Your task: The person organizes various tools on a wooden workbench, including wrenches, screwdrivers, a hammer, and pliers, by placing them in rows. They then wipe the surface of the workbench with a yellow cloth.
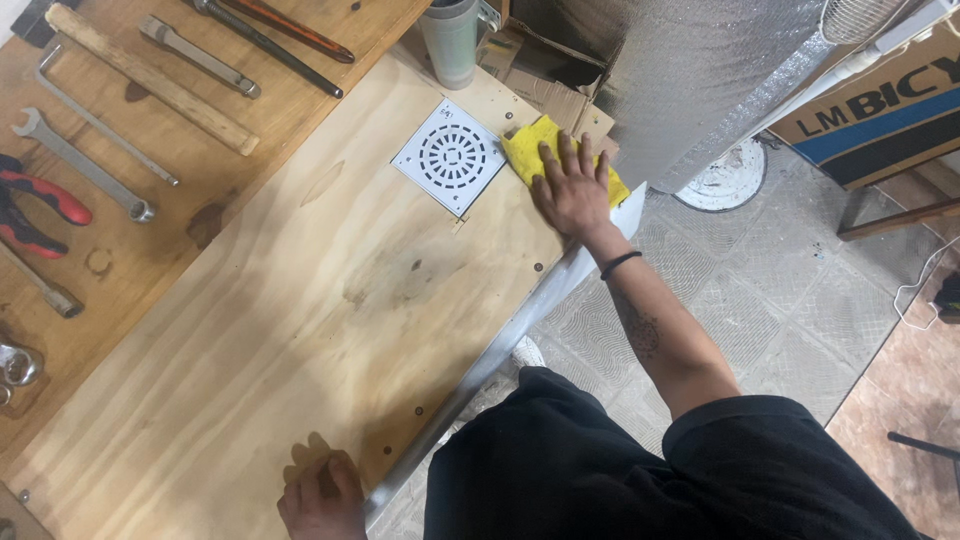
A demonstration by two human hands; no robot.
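The person's black-clothed torso (600, 470) fills the bottom edge. Just beside it the left hand (322, 497) rests on the near edge of the pale plywood workbench top (300, 330), fingers loosely curled, holding nothing. The right arm stretches straight out, a thin black band at the wrist; the right hand (570, 185) lies flat, fingers spread, pressing a yellow cloth (525, 150) against the board's far corner. Just left of the cloth sits a white square slotted drain cover (450, 156). Upper right, a tan cardboard box with a blue stripe (880, 110) stands beside silvery foil sheeting (700, 70).
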